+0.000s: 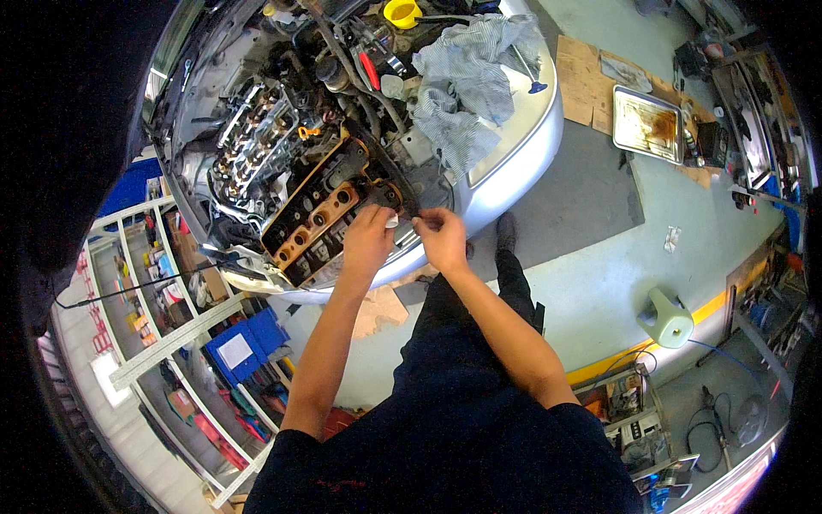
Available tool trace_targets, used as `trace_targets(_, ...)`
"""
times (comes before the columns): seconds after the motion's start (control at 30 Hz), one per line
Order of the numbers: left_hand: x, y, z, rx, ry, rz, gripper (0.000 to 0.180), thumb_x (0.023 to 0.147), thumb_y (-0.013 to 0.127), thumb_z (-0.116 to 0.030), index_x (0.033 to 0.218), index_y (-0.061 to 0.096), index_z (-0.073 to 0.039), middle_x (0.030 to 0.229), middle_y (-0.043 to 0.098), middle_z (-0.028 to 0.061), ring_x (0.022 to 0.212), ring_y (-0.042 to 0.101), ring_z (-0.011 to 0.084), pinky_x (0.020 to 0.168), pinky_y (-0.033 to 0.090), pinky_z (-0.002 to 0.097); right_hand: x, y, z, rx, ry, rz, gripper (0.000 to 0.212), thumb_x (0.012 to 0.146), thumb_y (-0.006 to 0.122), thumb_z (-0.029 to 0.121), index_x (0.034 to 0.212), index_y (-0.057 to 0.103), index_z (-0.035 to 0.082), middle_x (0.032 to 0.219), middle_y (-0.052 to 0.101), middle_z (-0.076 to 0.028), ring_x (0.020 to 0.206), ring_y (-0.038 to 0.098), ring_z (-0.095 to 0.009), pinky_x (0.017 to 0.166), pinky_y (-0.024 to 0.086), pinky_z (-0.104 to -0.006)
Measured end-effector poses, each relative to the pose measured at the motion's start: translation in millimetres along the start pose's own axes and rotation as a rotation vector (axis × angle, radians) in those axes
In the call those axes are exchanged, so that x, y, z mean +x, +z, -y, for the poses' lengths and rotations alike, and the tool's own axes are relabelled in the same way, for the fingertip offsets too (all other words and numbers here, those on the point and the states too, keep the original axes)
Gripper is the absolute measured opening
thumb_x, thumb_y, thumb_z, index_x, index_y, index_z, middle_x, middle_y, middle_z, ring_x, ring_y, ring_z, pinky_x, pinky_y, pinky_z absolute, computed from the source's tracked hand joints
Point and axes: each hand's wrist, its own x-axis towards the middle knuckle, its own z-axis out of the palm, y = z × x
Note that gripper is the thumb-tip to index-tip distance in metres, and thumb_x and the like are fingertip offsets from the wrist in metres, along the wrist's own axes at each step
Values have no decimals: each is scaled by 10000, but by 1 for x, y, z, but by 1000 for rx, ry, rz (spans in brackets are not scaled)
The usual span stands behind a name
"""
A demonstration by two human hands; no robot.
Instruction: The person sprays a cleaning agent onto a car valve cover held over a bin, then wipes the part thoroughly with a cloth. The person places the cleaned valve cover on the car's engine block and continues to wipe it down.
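An upturned valve cover [321, 224], black with a tan-brown centre and round holes, lies across the front edge of the open engine bay. Over its near right corner is my left hand [370, 236], closed, with a small white piece [392, 222] showing at its fingertips. Just to the right, my right hand [442, 236] is closed in a pinch, its fingertips a short way from the left ones. A dark strip runs along the cover's right side down to those fingers; whether they hold it is too small to tell.
Beyond the cover lies the exposed engine top [261, 141]. A striped grey cloth [467, 86] drapes over the silver bumper, near a yellow cup [401, 13] and a red-handled tool [369, 70]. Shelving [163, 343] stands left; a metal tray [625, 141] and green stool [666, 321] are right.
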Motion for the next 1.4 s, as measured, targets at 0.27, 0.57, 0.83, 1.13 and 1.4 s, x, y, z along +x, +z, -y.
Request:
trace_targets(0.27, -2, 1, 6, -15, 29, -40, 231, 825, 728, -51, 1055, 740, -56, 1070, 688, 126, 985, 700, 351, 838, 571, 457, 1, 1, -7, -11, -48, -30, 244, 902, 824, 142, 1030, 768, -57, 915, 795, -196, 822, 778, -254, 780, 601, -374)
trace_targets(0.57, -8, -8, 14, -202, -247, 9, 188, 873, 735, -94, 1049, 733, -28, 1058, 695, 169, 958, 698, 419, 871, 556, 497, 1, -1, -4, 9, -18, -6, 249, 913, 818, 129, 1048, 757, -71, 938, 794, -194, 844, 779, -243, 779, 598, -360)
trace_targets(0.83, -9, -3, 15, -153, -211, -1, 192, 898, 736, -145, 1054, 726, -33, 1045, 688, 165, 952, 698, 409, 843, 561, 491, 1, 0, -6, -7, -40, -28, 253, 885, 844, 148, 1019, 760, -50, 896, 789, -185, 818, 773, -243, 765, 593, -367)
trace_targets(1.13, -13, 3, 20, -11, -215, 29, 207, 855, 793, -180, 1016, 729, -69, 1039, 689, 119, 954, 706, 372, 826, 578, 471, 2, 1, -11, 14, -34, -32, 257, 881, 843, 145, 1031, 766, -49, 890, 788, -180, 796, 763, -241, 759, 590, -370)
trace_targets(1.4, -11, 2, 17, -35, -180, 41, 258, 799, 832, -129, 1034, 746, -66, 1054, 690, 120, 964, 717, 371, 842, 590, 476, -1, -2, 0, -7, -30, -17, 260, 896, 832, 148, 1051, 766, -50, 915, 790, -185, 822, 766, -245, 790, 593, -364)
